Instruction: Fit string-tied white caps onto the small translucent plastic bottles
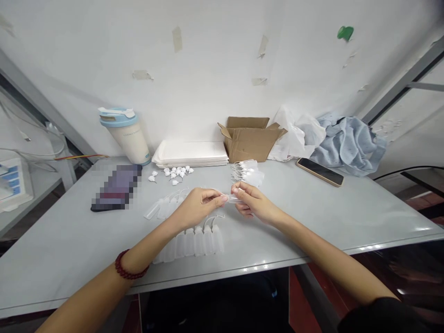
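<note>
My left hand [199,206] and my right hand [252,203] meet over the middle of the grey table [312,212], both pinched on a small clear plastic bottle [231,199] held between their fingertips. A red bead bracelet [126,268] sits on my left wrist. Below my hands lies a row of several small translucent bottles [194,243]. More of them lie to the left [163,206]. A heap of bottles with thin tethered caps [248,173] lies just beyond my right hand. Small white caps [175,173] are scattered farther back.
At the back stand a cream tumbler with a blue lid [126,134], a stack of white sheets [190,154], an open cardboard box [251,138], a white plastic bag [294,134] and blue cloth [348,141]. A phone [319,171] lies right, a dark blurred item [116,188] left.
</note>
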`<state>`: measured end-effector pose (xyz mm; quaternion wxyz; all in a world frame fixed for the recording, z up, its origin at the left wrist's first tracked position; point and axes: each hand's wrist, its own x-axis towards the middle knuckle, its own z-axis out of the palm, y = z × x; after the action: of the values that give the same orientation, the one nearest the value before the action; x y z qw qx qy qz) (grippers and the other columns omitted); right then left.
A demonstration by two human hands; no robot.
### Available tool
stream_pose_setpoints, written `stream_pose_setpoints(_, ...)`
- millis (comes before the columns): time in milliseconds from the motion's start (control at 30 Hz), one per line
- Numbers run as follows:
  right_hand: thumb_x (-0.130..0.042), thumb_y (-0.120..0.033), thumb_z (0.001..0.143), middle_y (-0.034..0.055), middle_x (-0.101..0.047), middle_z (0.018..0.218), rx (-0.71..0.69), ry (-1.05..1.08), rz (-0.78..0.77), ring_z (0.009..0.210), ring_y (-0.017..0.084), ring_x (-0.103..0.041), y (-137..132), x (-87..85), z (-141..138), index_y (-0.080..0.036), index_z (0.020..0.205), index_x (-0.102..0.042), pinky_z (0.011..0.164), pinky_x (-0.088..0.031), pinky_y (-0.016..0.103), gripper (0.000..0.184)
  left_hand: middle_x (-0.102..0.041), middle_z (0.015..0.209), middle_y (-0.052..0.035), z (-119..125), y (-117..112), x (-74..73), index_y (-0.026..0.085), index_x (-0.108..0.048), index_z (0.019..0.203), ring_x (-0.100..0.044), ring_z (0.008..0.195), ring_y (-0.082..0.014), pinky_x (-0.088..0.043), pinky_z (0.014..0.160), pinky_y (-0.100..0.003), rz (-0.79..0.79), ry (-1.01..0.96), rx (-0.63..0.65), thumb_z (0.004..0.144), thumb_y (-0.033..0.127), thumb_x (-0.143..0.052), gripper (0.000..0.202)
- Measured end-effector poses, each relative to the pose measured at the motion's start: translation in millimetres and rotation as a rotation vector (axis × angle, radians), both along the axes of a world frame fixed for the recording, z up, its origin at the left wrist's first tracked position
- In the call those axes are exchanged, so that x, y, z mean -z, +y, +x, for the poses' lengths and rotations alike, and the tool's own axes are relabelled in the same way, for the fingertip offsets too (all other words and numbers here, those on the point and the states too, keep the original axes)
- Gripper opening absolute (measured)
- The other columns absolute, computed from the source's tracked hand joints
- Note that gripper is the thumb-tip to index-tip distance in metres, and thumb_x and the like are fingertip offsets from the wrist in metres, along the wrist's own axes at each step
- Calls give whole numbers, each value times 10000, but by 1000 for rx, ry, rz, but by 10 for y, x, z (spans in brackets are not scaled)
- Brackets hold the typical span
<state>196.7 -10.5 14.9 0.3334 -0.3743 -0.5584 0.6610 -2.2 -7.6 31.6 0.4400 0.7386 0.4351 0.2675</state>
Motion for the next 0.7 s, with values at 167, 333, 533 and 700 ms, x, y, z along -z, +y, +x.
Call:
stream_pose_setpoints(167, -500, -524, 890, -111, -229, 528, -4, -27, -9, 427, 52, -171, 2, 14, 12, -238, 828, -393, 391, -168, 167, 312, -699, 784, -32, 0, -22, 34, 152, -691, 813, -611, 696, -156, -455, 637, -250, 111, 36, 24, 872, 373, -536, 277)
stream_pose_setpoints(333, -531, -524, 869, -116, -215, 516, -9, -37, -67, 417, 49, -172, 6, -18, 23, -236, 816, -391, 387, -148, 165, 325, -692, 794, -38, 26, -62, 66, 151, -668, 815, -580, 673, -137, -442, 671, -252, 410, 51, 29, 848, 257, -559, 156)
stream_pose_setpoints(533, -543, -529, 857, -121, -258, 487, -19, -30, -33, 401, 55, -237, 1, -12, -8, -227, 830, -406, 399, -217, 179, 332, -651, 700, -9, 41, -92, 30, 154, -648, 758, -556, 640, -125, -438, 614, -221, 264, -3, 7, 814, 266, -581, 143)
stream_pose_setpoints(700, -584, -506, 834, -76, -430, 554, 43, -156, 265, 455, 71, -391, -2, 15, -39, -193, 869, -491, 453, -314, 215, 328, -548, 564, 26, 19, -40, -20, 142, -639, 695, -463, 525, -94, -358, 493, -201, 32, -35, -81, 825, 355, -576, 257)
